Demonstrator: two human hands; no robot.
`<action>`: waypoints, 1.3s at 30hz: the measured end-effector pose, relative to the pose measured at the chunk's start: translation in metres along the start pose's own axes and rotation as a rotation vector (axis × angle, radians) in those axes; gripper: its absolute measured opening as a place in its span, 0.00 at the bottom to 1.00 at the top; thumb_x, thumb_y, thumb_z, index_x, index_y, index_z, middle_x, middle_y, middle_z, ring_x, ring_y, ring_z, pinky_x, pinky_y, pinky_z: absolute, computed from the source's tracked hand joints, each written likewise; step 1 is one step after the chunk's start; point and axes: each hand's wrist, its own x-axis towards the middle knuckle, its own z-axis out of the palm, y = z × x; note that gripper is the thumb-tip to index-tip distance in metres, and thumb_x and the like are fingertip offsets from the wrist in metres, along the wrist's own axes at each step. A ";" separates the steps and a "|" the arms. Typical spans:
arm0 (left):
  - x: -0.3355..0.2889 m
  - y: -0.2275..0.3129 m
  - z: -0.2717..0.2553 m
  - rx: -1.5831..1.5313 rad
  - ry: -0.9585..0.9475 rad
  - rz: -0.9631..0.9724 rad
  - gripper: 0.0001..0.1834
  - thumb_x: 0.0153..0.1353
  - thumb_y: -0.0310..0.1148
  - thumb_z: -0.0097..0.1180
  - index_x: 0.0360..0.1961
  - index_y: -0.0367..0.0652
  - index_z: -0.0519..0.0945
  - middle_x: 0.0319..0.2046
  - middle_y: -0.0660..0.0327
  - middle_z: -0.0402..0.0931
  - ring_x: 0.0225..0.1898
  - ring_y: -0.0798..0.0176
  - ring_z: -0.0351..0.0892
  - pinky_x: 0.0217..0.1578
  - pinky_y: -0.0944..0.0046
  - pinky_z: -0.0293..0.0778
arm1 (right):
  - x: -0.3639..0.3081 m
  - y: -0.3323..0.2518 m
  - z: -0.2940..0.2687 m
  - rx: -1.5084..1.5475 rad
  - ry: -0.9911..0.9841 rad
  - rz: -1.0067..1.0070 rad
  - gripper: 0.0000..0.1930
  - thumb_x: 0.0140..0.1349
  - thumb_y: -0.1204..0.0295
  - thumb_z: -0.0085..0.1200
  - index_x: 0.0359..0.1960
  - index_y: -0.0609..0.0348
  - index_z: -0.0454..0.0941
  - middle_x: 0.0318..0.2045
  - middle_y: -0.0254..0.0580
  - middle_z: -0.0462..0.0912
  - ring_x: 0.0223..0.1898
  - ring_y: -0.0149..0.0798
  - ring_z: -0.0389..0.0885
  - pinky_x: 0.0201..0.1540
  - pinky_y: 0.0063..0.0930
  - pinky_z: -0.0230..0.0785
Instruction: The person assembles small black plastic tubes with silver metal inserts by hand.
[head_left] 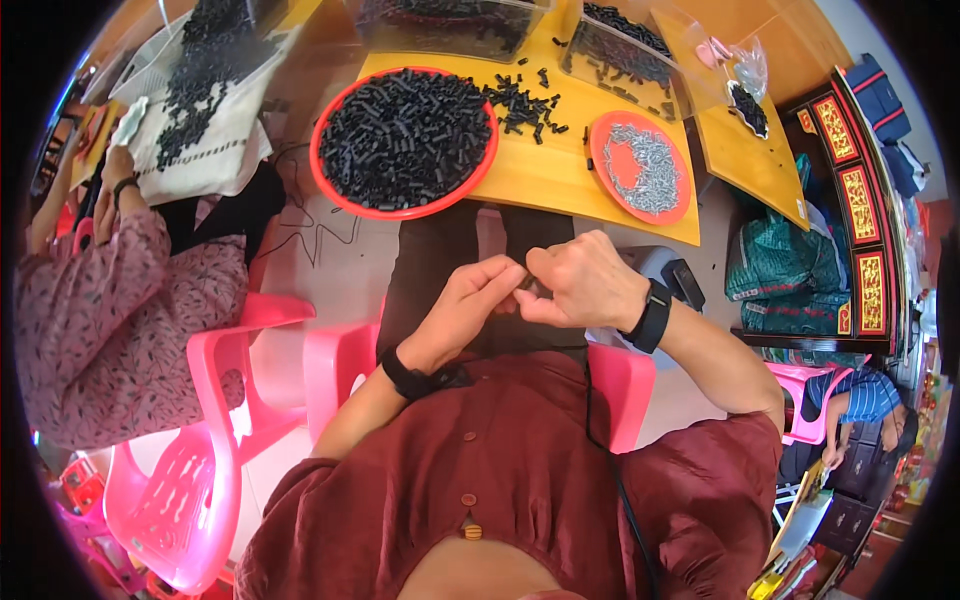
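Above my lap, in front of the table edge, my left hand [474, 299] and my right hand [581, 281] meet at the fingertips. Both are closed in a pinch around something small and dark, mostly hidden by the fingers. Beyond them on the yellow table [540, 188] stands a red round basin [325, 178] heaped with short black tubular pieces [405, 135]. To its right lies an orange-red plate [603, 128] with small silvery metal pieces [655, 170]. Loose black pieces [525, 108] are scattered between the two.
Clear bins [450, 30] of black pieces line the table's back. At left a co-worker in a patterned top [90, 300] sits by a white cloth [210, 170]. Pink plastic chairs [205, 470] stand nearby. Green sacks [785, 260] and another seated person [865, 400] are at right.
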 end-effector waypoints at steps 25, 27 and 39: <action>0.038 0.005 -0.023 -0.051 0.019 -0.306 0.10 0.67 0.35 0.49 0.35 0.42 0.78 0.27 0.71 0.73 0.27 0.79 0.67 0.31 0.77 0.63 | 0.119 0.158 -0.005 0.185 0.302 0.668 0.15 0.53 0.62 0.60 0.36 0.59 0.82 0.31 0.52 0.83 0.38 0.52 0.81 0.43 0.41 0.72; 0.036 0.003 -0.026 -0.060 0.041 -0.270 0.10 0.67 0.35 0.49 0.35 0.42 0.78 0.27 0.71 0.73 0.27 0.79 0.67 0.31 0.77 0.63 | 0.136 0.157 0.007 0.060 0.303 0.679 0.18 0.55 0.61 0.59 0.40 0.64 0.80 0.26 0.51 0.83 0.28 0.44 0.82 0.37 0.34 0.73; 0.033 -0.007 -0.027 -0.206 0.076 -0.279 0.08 0.66 0.36 0.50 0.40 0.45 0.77 0.28 0.71 0.74 0.27 0.79 0.69 0.30 0.77 0.64 | 0.117 0.154 0.018 0.274 0.520 0.662 0.11 0.53 0.68 0.58 0.35 0.59 0.84 0.29 0.45 0.85 0.33 0.37 0.84 0.39 0.28 0.74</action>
